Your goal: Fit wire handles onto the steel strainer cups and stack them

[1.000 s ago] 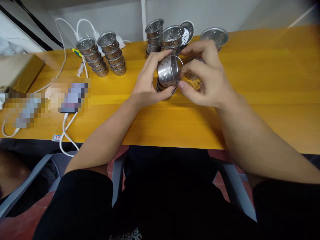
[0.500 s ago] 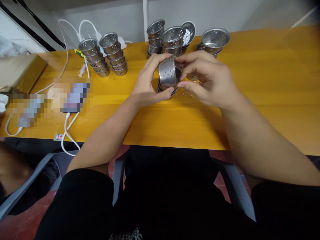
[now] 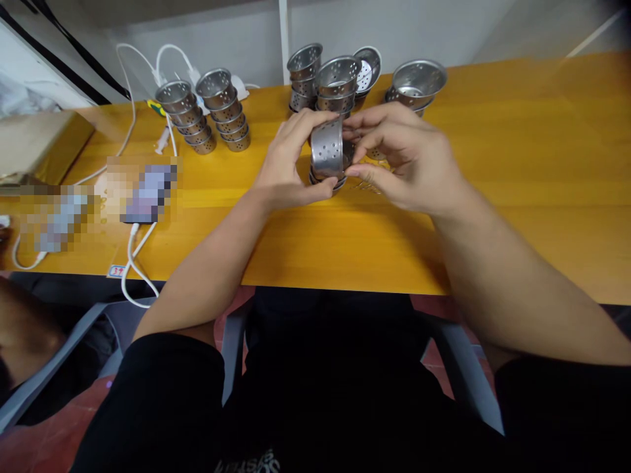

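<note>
A perforated metal strainer basket (image 3: 326, 150) is tipped on its side, its open mouth facing right. My left hand (image 3: 290, 164) is closed around it, fingers over the top and thumb below. At the mouth, the thumb and fingertips of my right hand (image 3: 404, 157) pinch together; whatever small thing they hold is hidden. Just under the held basket, more strainer baskets (image 3: 339, 186) show, partly covered by my left hand. Thin bent wire pieces (image 3: 369, 186) lie on the table below my right hand.
Stacks of strainer baskets stand at the back left (image 3: 224, 108), back middle (image 3: 338, 82) and back right (image 3: 419, 82) of the wooden table (image 3: 345, 256). Phones (image 3: 150, 194) with white cables (image 3: 129, 256) and a cardboard box (image 3: 39, 148) are at left. Another person's arm (image 3: 27, 325) shows far left.
Both hands and the strainer basket keep nearly the same pose. The right fingertips have shifted slightly at the basket's mouth, and the view has moved a little.
</note>
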Available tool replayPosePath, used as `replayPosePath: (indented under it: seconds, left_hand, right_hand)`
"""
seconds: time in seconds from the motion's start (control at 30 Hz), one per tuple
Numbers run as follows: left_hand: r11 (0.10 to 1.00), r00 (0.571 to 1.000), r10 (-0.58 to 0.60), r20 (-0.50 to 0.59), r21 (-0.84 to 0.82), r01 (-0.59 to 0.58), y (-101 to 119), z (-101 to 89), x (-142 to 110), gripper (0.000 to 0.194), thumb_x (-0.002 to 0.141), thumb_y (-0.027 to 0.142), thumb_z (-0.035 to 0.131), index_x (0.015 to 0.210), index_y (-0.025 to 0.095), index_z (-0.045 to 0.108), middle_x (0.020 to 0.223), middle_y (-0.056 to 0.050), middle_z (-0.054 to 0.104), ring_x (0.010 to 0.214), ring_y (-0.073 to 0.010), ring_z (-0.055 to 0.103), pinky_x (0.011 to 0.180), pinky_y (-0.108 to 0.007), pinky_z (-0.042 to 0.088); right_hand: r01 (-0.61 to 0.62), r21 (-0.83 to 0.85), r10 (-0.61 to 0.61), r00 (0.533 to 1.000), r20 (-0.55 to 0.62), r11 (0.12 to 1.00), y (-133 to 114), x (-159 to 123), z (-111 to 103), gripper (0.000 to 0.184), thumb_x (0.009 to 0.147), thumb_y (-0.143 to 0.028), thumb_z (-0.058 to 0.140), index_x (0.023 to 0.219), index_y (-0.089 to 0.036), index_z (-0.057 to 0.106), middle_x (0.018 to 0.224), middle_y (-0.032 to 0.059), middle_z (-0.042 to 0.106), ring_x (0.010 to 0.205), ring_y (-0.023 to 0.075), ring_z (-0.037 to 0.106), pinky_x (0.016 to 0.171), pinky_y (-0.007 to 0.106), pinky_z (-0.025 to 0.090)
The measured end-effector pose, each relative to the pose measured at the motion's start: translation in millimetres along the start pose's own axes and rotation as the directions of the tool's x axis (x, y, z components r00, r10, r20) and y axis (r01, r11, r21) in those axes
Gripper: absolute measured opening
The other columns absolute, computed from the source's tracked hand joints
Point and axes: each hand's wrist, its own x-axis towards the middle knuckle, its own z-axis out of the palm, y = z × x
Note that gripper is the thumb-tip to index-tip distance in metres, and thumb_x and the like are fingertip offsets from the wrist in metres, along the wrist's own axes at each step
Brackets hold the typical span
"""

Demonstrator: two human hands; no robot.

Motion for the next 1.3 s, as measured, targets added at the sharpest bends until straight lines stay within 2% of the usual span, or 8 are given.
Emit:
replayPosePath:
  seconds: [0.17, 0.23, 0.4, 0.57, 0.7, 1.0, 1.17, 1.3]
  left_hand:
    - [0.97, 0.961, 0.239, -0.139, -0.02, -0.244, -40, -1.7, 3, 0.076, 0.104, 0.096, 0.08, 0.161, 0.047, 0.072, 0.135, -0.006, 0.088, 0.124, -0.0352, 0.086, 0.106, -0.061, 0.077]
    - [0.964, 0.951, 0.245, -0.189, -0.055, -0.26, -50, 0.2, 3, 0.072, 0.109, 0.091, 0.076, 0.163, 0.045, 0.069, 0.145, -0.007, 0.083, 0.132, -0.0359, 0.086, 0.116, -0.06, 0.074]
    - [0.984, 0.911, 0.156, -0.382, -0.022, -0.177, -72, 11.3, 4, 0.075, 0.114, 0.094, 0.064, 0.17, 0.046, 0.049, 0.164, -0.009, 0.067, 0.161, -0.04, 0.074, 0.145, -0.061, 0.062]
    - [0.985, 0.958, -0.128, -0.256, 0.08, 0.153, -80, 21.2, 0, 0.087, 0.113, 0.092, 0.073, 0.18, 0.044, 0.045, 0.176, -0.013, 0.063, 0.175, -0.0421, 0.066, 0.147, -0.057, 0.061]
    - [0.975, 0.959, -0.223, -0.177, -0.02, 0.223, -74, 27.4, -4, 0.092, 0.117, 0.082, 0.08, 0.19, 0.042, 0.043, 0.182, -0.012, 0.068, 0.178, -0.0426, 0.069, 0.15, -0.058, 0.06]
    - [0.994, 0.992, -0.109, -0.061, -0.011, 0.108, -110, 36.4, -11, 0.101, 0.113, 0.102, 0.069, 0.19, 0.041, 0.046, 0.19, -0.013, 0.067, 0.178, -0.0429, 0.072, 0.15, -0.061, 0.061]
    - [0.998, 0.996, -0.063, -0.065, -0.01, 0.063, -124, 36.0, -10, 0.103, 0.112, 0.104, 0.067, 0.192, 0.043, 0.042, 0.191, -0.012, 0.065, 0.18, -0.0438, 0.07, 0.151, -0.063, 0.061]
    - [0.997, 0.996, -0.077, -0.05, -0.015, 0.076, -111, 30.7, -10, 0.098, 0.114, 0.097, 0.071, 0.191, 0.043, 0.043, 0.19, -0.011, 0.066, 0.178, -0.0433, 0.071, 0.15, -0.061, 0.062]
  right_hand:
    - [-0.031, 0.166, 0.022, 0.998, 0.055, 0.986, -4, 2, -8, 0.03, 0.102, -0.071, 0.11, 0.108, -0.044, 0.097, 0.153, 0.005, 0.089, 0.137, 0.0432, 0.088, 0.136, 0.075, 0.072]
    - [-0.057, 0.18, 0.057, 0.998, 0.008, 0.982, -5, 3, -14, 0.038, 0.101, -0.076, 0.111, 0.104, -0.042, 0.094, 0.152, 0.0062, 0.088, 0.138, 0.0435, 0.087, 0.138, 0.075, 0.07]
    - [-0.155, -0.229, 0.138, 0.987, -0.088, 0.961, 7, -1, -44, 0.051, 0.106, -0.095, 0.094, 0.108, -0.044, 0.087, 0.166, 0.0113, 0.078, 0.168, 0.0491, 0.066, 0.147, 0.078, 0.059]
    - [-0.176, -0.457, 0.316, 0.915, 0.252, 0.872, 44, -10, -66, 0.066, 0.11, -0.098, 0.081, 0.107, -0.031, 0.083, 0.136, 0.0232, 0.079, 0.134, 0.0518, 0.077, 0.129, 0.082, 0.063]
    - [-0.218, -0.497, 0.423, 0.836, 0.349, 0.84, 53, -11, -63, 0.055, 0.109, -0.082, 0.089, 0.11, -0.027, 0.083, 0.12, 0.0206, 0.079, 0.111, 0.0461, 0.078, 0.112, 0.076, 0.069]
    - [-0.169, -0.354, 0.197, 0.979, 0.044, 0.92, 8, -7, -16, 0.058, 0.124, -0.072, 0.074, 0.168, -0.034, 0.074, 0.163, 0.0179, 0.083, 0.13, 0.0454, 0.087, 0.123, 0.066, 0.071]
    - [-0.218, -0.382, 0.239, 0.971, 0.008, 0.898, 2, -8, 0, 0.086, 0.126, -0.085, 0.061, 0.2, -0.043, 0.048, 0.182, 0.0145, 0.073, 0.159, 0.0482, 0.078, 0.132, 0.066, 0.071]
    - [-0.229, -0.419, 0.263, 0.965, 0.023, 0.879, 5, -9, -2, 0.08, 0.125, -0.086, 0.062, 0.195, -0.046, 0.059, 0.177, 0.0142, 0.077, 0.169, 0.0523, 0.07, 0.141, 0.076, 0.064]
